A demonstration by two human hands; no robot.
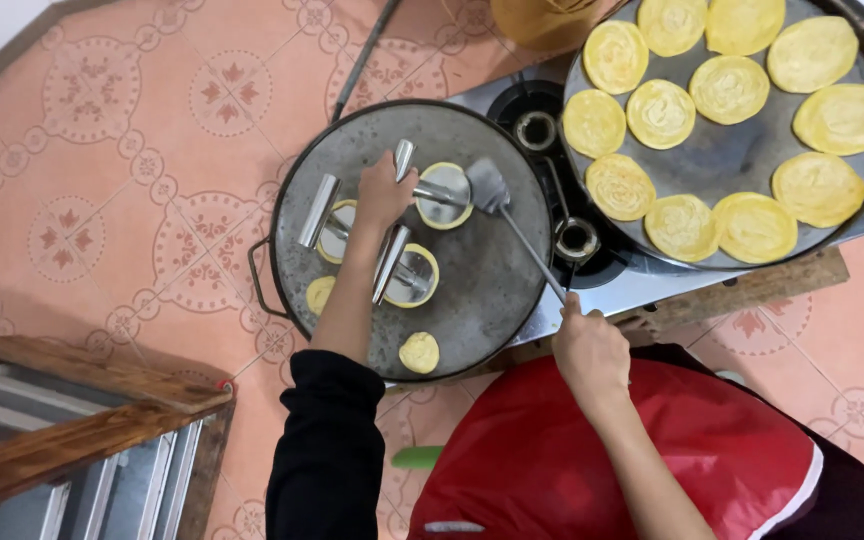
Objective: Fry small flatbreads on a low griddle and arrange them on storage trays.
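My left hand (384, 190) reaches over a round grey griddle (492, 290) and grips the handle of a metal press (442, 192) that sits on a yellow dough round. Two more metal presses (320, 212) (397, 268) rest on other rounds beside it. A small unpressed dough piece (419, 352) lies near the griddle's front rim, another (320, 294) at its left. My right hand (587, 345) holds the thin handle of a metal spatula (489, 185), whose blade lies next to the pressed round.
A second large round pan (722, 160) at the right holds several flat yellow rounds. Both pans sit on a gas stove (552, 130) on a tiled floor. A wooden-framed stand (72, 440) is at lower left.
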